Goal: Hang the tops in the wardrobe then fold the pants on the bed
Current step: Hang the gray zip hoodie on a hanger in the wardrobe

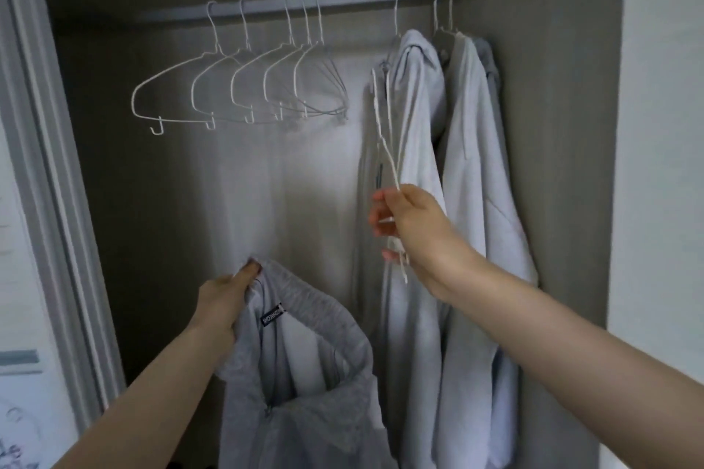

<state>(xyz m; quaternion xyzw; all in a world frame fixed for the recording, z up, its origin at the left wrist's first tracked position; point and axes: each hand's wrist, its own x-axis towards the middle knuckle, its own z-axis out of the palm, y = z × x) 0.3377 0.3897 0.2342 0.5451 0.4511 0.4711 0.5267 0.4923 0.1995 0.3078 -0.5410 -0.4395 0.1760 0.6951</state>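
Gripping the collar of a grey top [301, 365] in my left hand [224, 297], I hold it low in the centre of the frame, in front of the open wardrobe. My right hand [409, 228] pinches a white wire hanger [384, 133], held edge-on at centre right. To do this well, I should judge it best to spread the neck opening wide, slide one hanger shoulder in, then the other, keeping the hook clear of the fabric. Beside the hanger, at upper right, three pale tops [468, 171] already hang on the rail [304, 4]. Five empty hangers [236, 88] wait at upper left, leaving a gap between.
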